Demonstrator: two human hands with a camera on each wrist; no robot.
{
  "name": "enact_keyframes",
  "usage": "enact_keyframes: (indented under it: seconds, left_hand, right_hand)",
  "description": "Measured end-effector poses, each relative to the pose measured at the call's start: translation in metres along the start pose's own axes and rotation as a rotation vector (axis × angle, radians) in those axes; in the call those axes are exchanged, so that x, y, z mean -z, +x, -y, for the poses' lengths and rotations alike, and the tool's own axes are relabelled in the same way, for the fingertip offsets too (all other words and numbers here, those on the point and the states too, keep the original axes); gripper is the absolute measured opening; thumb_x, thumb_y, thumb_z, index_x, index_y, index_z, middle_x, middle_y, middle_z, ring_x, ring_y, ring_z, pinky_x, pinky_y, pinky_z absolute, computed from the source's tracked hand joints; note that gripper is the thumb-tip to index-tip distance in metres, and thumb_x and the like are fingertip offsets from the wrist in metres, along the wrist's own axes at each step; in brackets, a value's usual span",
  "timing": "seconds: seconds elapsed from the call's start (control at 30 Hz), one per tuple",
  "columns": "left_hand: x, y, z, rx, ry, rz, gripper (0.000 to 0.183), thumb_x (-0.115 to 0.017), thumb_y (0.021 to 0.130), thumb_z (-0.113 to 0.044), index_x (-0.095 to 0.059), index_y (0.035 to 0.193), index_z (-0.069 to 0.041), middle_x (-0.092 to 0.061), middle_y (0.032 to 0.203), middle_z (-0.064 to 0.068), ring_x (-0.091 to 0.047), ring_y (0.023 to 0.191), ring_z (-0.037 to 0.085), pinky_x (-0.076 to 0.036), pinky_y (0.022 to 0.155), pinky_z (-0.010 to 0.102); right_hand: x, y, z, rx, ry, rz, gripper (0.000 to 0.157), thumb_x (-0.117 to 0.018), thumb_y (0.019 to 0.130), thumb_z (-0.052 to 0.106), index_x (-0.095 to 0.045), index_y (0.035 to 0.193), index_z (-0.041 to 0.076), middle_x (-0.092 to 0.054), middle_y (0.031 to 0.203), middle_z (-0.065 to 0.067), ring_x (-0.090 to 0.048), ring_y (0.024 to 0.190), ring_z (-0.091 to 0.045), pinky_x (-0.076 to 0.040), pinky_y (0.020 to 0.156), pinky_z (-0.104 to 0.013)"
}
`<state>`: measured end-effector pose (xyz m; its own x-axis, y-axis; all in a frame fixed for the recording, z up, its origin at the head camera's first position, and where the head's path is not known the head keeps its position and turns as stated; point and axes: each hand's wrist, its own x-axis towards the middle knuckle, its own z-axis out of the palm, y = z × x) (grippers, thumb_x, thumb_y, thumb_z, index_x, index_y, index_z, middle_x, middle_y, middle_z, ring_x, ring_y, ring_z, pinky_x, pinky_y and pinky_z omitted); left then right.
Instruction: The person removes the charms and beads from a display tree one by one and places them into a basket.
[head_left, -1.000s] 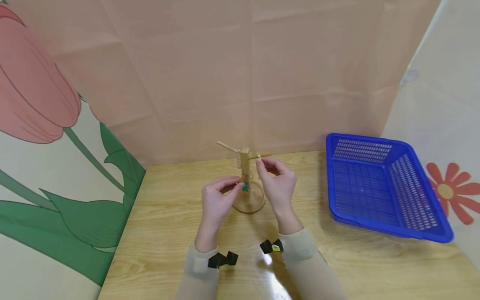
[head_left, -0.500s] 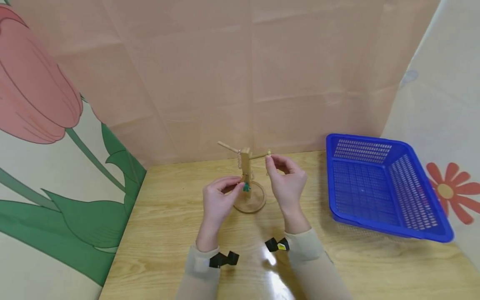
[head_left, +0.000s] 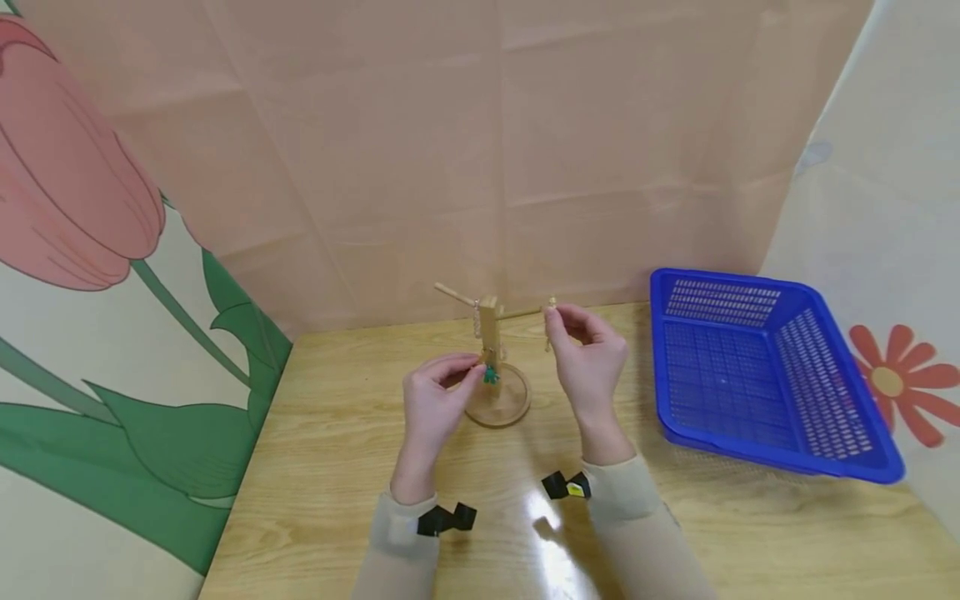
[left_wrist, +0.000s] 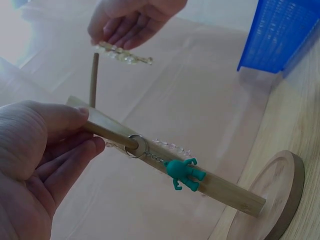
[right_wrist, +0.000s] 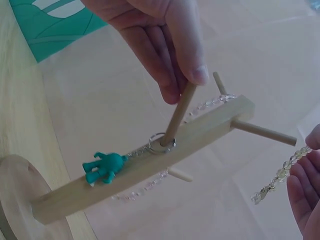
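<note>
Head view: your left hand (head_left: 442,387) and right hand (head_left: 592,354) both had their fingertips brought together, the right one a little farther forward. Your left thumb and fingers pinched the end of a short wooden peg (left_wrist: 112,134). Your right thumb and fingers pinched a pale yellow beaded bracelet (right_wrist: 284,172), which hung beneath them, just beside the tip of the upper peg (right_wrist: 265,132); whether those two touched, you could not tell. Close by your left fingertips, a metal ring (left_wrist: 146,143) circled the pinched peg, and a teal figure (left_wrist: 181,171) dangled from it on a small chain (left_wrist: 155,157). Between your hands the wooden post (right_wrist: 207,124) stood upright on a round base (head_left: 517,410); an upper bead strand (right_wrist: 204,107) and a lower bead strand (right_wrist: 142,191), both pinkish, hung from other pegs (right_wrist: 218,82). Well to the right of your right hand, a blue basket (head_left: 660,358) sat on the wooden table (head_left: 345,417). Ahead of both hands hung a pinkish cloth (head_left: 375,150), and a printed tulip (head_left: 71,158) showed out past your left.
</note>
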<state>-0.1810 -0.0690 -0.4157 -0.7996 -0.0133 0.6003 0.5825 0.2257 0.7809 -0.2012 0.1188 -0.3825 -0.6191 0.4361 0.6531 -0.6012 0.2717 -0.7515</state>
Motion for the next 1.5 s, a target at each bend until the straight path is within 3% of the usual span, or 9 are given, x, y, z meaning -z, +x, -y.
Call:
enact_keyframes:
  seconds: [0.17,0.43,0.6,0.8,1.07,1.17,1.3,1.5]
  left_hand:
    - [-0.001,0.001,-0.001,0.018,-0.001,-0.001,0.010,-0.076,0.084,0.006,-0.074,0.093,0.010,-0.073,0.095,0.023,-0.073,0.084,0.030,-0.063,0.074,0.038]
    - [-0.002,0.003,0.000,-0.006,0.005,-0.003,0.009,-0.076,0.084,0.005,-0.074,0.092,0.009,-0.073,0.093,0.021,-0.073,0.082,0.028,-0.063,0.072,0.036]
    - [-0.001,0.003,0.001,-0.011,0.014,-0.013,0.009,-0.076,0.084,0.006,-0.074,0.092,0.009,-0.073,0.093,0.021,-0.073,0.081,0.027,-0.063,0.071,0.034]
    - [0.001,0.003,0.003,-0.010,0.015,-0.030,0.009,-0.074,0.085,0.008,-0.074,0.093,0.010,-0.073,0.092,0.022,-0.073,0.080,0.028,-0.063,0.070,0.033]
    - [0.003,0.001,0.004,0.008,0.022,-0.040,0.010,-0.074,0.085,0.008,-0.073,0.094,0.010,-0.072,0.092,0.024,-0.073,0.079,0.028,-0.063,0.070,0.033]
    - [0.003,0.001,0.004,0.012,0.025,-0.040,0.010,-0.074,0.085,0.008,-0.073,0.094,0.011,-0.072,0.092,0.024,-0.073,0.078,0.028,-0.063,0.070,0.035]
    - [0.002,0.000,0.004,0.014,0.029,-0.042,0.010,-0.073,0.086,0.007,-0.073,0.095,0.011,-0.072,0.092,0.023,-0.073,0.078,0.029,-0.063,0.070,0.036]
    - [0.002,0.000,0.005,0.034,0.032,-0.059,0.010,-0.073,0.086,0.007,-0.073,0.095,0.010,-0.073,0.091,0.022,-0.073,0.078,0.028,-0.063,0.071,0.033]
  right_hand:
    - [0.007,0.006,0.002,0.003,-0.027,0.007,0.010,-0.077,0.086,0.003,-0.075,0.088,-0.006,-0.073,0.080,-0.018,-0.065,0.067,-0.012,-0.055,0.060,-0.017]
    - [0.018,0.015,0.002,0.066,-0.067,0.024,0.009,-0.078,0.085,0.001,-0.074,0.087,-0.008,-0.072,0.078,-0.018,-0.064,0.066,-0.008,-0.055,0.062,-0.016]
    - [0.025,0.022,0.004,0.059,-0.095,0.043,0.009,-0.077,0.085,0.000,-0.074,0.088,-0.008,-0.072,0.080,-0.020,-0.063,0.067,-0.006,-0.052,0.061,-0.014]
    - [0.032,0.034,0.008,-0.008,-0.055,0.055,0.013,-0.077,0.086,0.002,-0.073,0.089,-0.009,-0.072,0.080,-0.017,-0.063,0.067,-0.006,-0.051,0.059,-0.015]
    - [0.043,0.047,0.002,-0.072,-0.017,0.083,0.018,-0.077,0.088,0.009,-0.072,0.093,-0.008,-0.070,0.079,0.002,-0.061,0.067,-0.009,-0.050,0.057,-0.017]
    - [0.047,0.051,-0.007,-0.095,-0.010,0.093,0.018,-0.077,0.088,0.011,-0.073,0.093,-0.006,-0.070,0.078,0.003,-0.059,0.065,-0.009,-0.047,0.054,-0.016]
    - [0.053,0.060,-0.016,-0.185,0.111,0.103,0.018,-0.078,0.088,0.012,-0.074,0.095,-0.003,-0.070,0.079,-0.001,-0.061,0.068,-0.012,-0.051,0.059,-0.018]
    - [0.061,0.072,-0.014,-0.296,0.206,0.130,0.023,-0.079,0.087,0.017,-0.073,0.098,-0.003,-0.071,0.084,-0.006,-0.064,0.074,-0.015,-0.056,0.069,-0.023]
